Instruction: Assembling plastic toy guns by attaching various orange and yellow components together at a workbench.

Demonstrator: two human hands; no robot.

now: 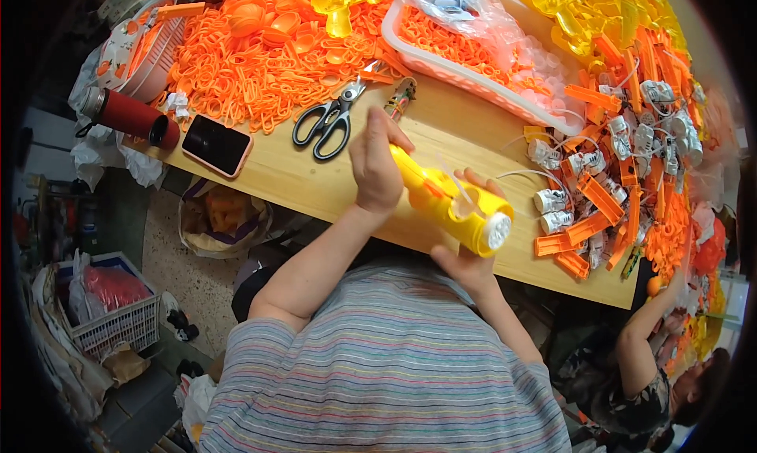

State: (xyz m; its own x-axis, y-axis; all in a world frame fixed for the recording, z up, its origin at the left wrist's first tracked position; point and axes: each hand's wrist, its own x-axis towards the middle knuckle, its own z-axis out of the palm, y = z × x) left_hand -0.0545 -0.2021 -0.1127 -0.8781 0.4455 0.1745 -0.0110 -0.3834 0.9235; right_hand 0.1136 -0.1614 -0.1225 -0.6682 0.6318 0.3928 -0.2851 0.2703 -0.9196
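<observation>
Holding the yellow toy (449, 205) over the table (315, 181) edge, you have your left hand (377, 165) closed around its narrow end and your right hand (467, 257) closed under the thick end with the white cap. A thin white wire (520, 173) goes from it to the small motors (552, 208) on your right. Keep both grips firm and the toy level, I think, so the two shells stay lined up. Watch the wire, it can be pinched between the halves. The scissors (330, 118) and phone (216, 144) lie near, apart.
</observation>
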